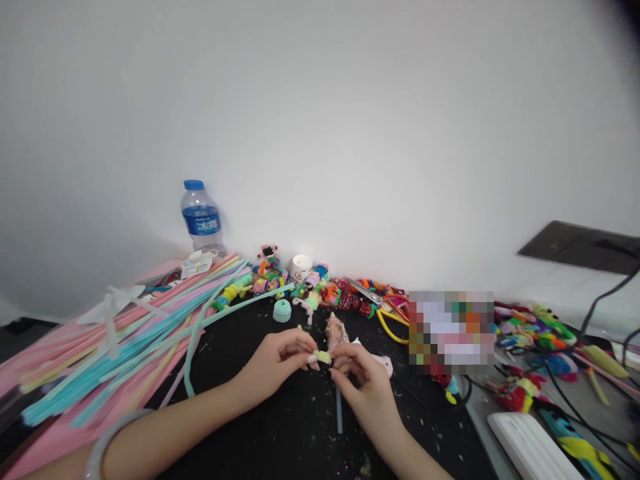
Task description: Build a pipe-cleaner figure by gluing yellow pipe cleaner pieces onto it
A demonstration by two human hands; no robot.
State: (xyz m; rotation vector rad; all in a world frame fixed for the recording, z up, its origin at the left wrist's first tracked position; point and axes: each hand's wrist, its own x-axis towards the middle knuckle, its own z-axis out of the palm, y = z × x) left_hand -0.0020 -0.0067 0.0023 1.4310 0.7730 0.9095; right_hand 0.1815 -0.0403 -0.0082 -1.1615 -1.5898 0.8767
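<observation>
My left hand (277,363) and my right hand (363,383) meet over the black table (280,440). Both pinch a small pale yellow-green fuzzy piece (323,357) between their fingertips. Just behind it stands a pinkish fuzzy pipe-cleaner figure (336,331). A thin blue stick (339,419) lies under my right hand. A pale bangle (107,440) circles my left wrist.
A big pile of pink, blue and yellow pipe cleaners (115,347) lies left. A water bottle (201,219) stands by the wall. Small colourful figures (300,283), a white jar (301,267), scissors (365,291), a green coil (282,311) and cables (575,387) crowd the back and right.
</observation>
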